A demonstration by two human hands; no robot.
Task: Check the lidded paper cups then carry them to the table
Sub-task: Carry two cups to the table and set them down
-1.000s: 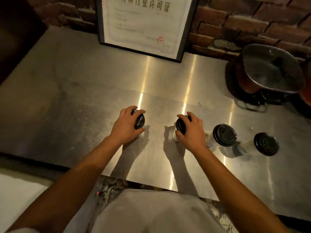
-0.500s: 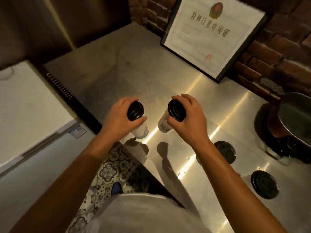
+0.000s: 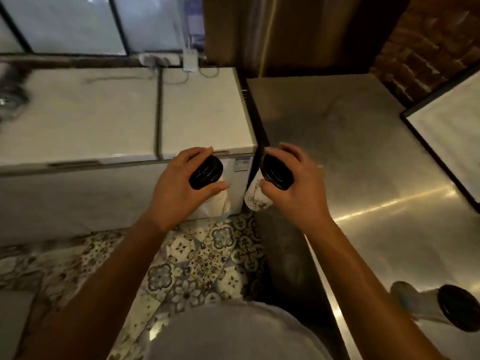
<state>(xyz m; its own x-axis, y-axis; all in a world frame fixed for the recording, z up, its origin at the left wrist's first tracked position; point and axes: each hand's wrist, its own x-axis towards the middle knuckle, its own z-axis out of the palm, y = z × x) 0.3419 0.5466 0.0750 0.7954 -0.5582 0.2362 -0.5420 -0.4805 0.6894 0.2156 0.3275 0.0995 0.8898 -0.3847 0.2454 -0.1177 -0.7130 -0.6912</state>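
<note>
Left hand gripping one lidded cup, right hand another

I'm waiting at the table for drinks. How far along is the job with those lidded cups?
Part way. Done: two cups are picked up off the steel counter. In hand: the left hand grips one black-lidded cup and the right hand grips another, both held above the tiled floor. Left: at least one more lidded cup stands on the counter, and no table shows.

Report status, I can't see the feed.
Left hand grips one lidded cup, right hand another. One cup left on counter. Path unobstructed.
</note>
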